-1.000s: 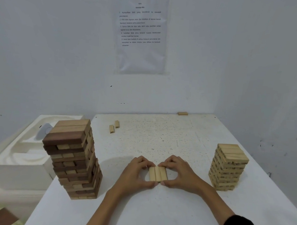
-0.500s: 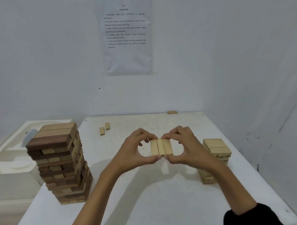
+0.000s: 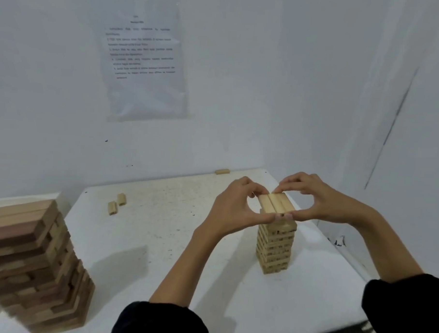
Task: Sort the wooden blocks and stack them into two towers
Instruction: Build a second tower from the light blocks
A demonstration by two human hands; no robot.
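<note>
Head view, far left: a mixed tower (image 3: 33, 266) of dark and pale blocks stands at the near left corner of the table (image 3: 159, 251), its layers uneven and its base blurred
Loose pair: two pale blocks (image 3: 116, 204) lie just beside each other toward the far left, well apart from both towers
Wall: a printed sheet (image 3: 144, 67) hangs above the table, its text too blurred to read
Far edge: a single block (image 3: 222, 171) lies against the wall
Left hand (image 3: 233, 209): curled round the left side of the carried row, thumb at its near end, fingertips at its far end
Row of three blocks (image 3: 276, 204): pressed side by side, held level right over the pale tower's top; whether it touches yet I cannot tell
Pale tower (image 3: 275, 246): right of centre, all light wood, standing straight
Right hand (image 3: 320, 201): pinches the row's right side the same way, thumb near, fingertips far
Step in hand: setting a fresh layer on the pale tower, by my reading
Next move: likely lower the row squarely onto the top layer, then ease both hands away evenly so no block slides
In the way: nothing lies between row and tower; the hands hide the top layer, so alignment is hard to judge, and a nudge could shift the stack
</note>
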